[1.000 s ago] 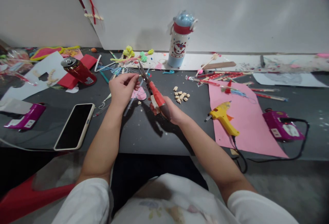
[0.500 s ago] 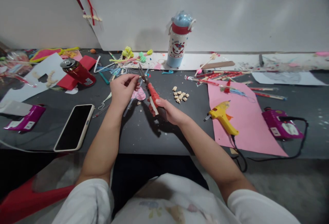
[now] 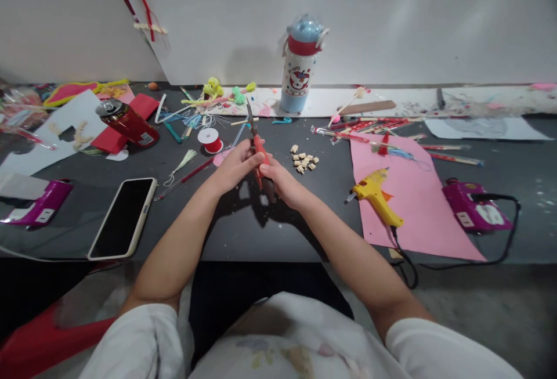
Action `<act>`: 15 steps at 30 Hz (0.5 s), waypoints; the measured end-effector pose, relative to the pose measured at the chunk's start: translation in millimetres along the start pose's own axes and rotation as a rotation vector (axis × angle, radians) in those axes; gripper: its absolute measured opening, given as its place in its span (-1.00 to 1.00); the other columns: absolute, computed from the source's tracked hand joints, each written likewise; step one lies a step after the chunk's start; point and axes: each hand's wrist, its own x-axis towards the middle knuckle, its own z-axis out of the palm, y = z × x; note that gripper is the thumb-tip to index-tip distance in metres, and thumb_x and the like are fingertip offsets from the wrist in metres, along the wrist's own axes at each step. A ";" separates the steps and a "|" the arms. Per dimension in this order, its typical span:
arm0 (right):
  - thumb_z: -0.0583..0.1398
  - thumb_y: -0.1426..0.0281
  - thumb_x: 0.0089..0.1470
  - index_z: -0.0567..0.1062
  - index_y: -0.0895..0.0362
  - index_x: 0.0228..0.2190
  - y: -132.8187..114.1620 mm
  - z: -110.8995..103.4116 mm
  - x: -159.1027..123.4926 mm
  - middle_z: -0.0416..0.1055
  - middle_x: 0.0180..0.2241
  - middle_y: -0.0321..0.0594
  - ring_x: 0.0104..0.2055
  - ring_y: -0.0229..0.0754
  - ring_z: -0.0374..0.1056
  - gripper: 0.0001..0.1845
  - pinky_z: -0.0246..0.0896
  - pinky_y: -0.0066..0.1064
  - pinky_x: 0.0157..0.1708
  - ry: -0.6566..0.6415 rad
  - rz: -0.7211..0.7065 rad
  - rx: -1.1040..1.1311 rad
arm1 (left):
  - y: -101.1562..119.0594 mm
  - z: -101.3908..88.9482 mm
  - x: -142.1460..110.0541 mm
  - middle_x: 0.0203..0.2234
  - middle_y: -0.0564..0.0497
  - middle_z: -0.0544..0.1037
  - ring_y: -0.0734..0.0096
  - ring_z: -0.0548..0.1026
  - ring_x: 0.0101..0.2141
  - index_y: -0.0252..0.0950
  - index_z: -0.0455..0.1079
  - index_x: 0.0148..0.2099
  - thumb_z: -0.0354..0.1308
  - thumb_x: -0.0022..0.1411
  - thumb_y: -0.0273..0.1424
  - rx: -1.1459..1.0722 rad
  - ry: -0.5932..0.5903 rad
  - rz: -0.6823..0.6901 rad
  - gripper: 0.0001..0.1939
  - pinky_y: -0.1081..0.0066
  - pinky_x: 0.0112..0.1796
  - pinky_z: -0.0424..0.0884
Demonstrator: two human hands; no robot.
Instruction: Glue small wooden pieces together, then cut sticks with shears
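Observation:
Red-handled scissors (image 3: 260, 150) point away from me over the middle of the table, their dark blades close together. My right hand (image 3: 285, 183) is closed around the handles from the right. From the left, my left hand (image 3: 239, 164) meets it, its fingers wrapped against the same handles; whether anything small is also in them is hidden. Just right of the hands lies a loose group of short cut wooden pieces (image 3: 304, 159). A spool of red ribbon (image 3: 210, 140) stands left of the blades, and a pink piece (image 3: 221, 158) is partly covered by my left hand.
A phone (image 3: 123, 218) and a drink can (image 3: 127, 122) are on the left. A water bottle (image 3: 300, 65) stands at the back. To the right, a yellow glue gun (image 3: 378, 196) lies on pink paper (image 3: 418, 225), its cord running to a purple power box (image 3: 474, 208).
My left hand has come down and right from beside the blades to the scissors' handles. The scissors have turned more upright in view, and the red spool is uncovered.

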 end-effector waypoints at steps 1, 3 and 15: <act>0.17 -0.04 0.09 0.33 0.07 -0.22 -0.2 0.4 0.1 0.29 -0.39 -0.29 -0.36 -0.23 0.23 -0.55 0.16 -0.41 -0.38 0.008 -0.021 0.000 | -1.9 -0.6 0.2 -0.12 -0.21 0.59 0.11 0.58 -0.10 -0.31 0.27 0.13 0.26 -0.02 0.18 -0.009 -0.015 0.007 -0.16 0.26 -0.16 0.48; 0.19 -0.01 0.08 0.33 0.08 -0.17 -1.5 1.7 0.0 0.32 -0.34 -0.27 -0.30 -0.21 0.25 -0.54 0.19 -0.40 -0.33 0.021 -0.043 -0.006 | -3.3 -2.0 0.3 -0.10 -0.22 0.59 0.11 0.58 -0.07 -0.29 0.26 0.14 0.27 0.00 0.15 -0.016 -0.045 0.018 -0.18 0.25 -0.12 0.47; 0.13 -0.08 0.12 0.32 0.08 -0.42 3.4 2.3 1.7 0.19 -0.51 -0.34 -0.48 -0.27 0.15 -0.53 0.13 -0.40 -0.45 0.018 -0.045 -0.012 | 9.7 14.2 -1.7 -0.31 -0.07 0.63 0.29 0.59 -0.28 -0.31 0.31 -0.04 0.29 -0.01 0.03 -0.102 0.093 -0.078 -0.37 0.36 -0.27 0.43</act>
